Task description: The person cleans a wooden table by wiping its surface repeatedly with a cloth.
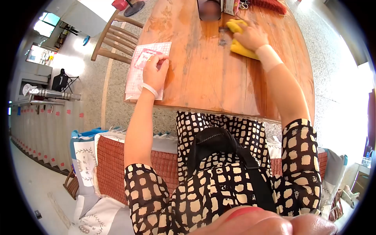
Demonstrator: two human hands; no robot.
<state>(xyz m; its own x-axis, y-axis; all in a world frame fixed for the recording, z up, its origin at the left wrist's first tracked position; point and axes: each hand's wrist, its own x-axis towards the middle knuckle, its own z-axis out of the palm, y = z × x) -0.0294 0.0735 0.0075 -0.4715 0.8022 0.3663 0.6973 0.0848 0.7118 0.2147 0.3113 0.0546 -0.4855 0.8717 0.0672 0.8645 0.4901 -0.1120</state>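
The right hand [251, 36] is clamped on a yellow cloth [243, 50], which lies on the far right part of the wooden table [199, 74]; the hand covers the middle of the cloth, and yellow folds show beyond the fingers and below the palm. The fingers are somewhat blurred. Just left of the cloth is a dark patch [223, 39] on the wood. The left hand [156, 72] rests at the table's left side, over the edge of some printed sheets [134, 84], its fingers loosely curled beside a pink card [143, 59] that lies on them; whether the fingertips pinch the card or merely touch it, I cannot tell. A pale band [150, 90] circles the left wrist, and a wider one [269, 58] circles the right. Beyond the cloth, at the far side of the table, stand a dark-framed object [209, 8] and a box [230, 6], with scissors [244, 5] just beside the box and a red brush [271, 5] farther right. A wooden chair [113, 41] stands by the table's left side. The person wears a black bag [216, 140] over patterned clothes [219, 180], and behind them is a seat with a brown mat [115, 168].
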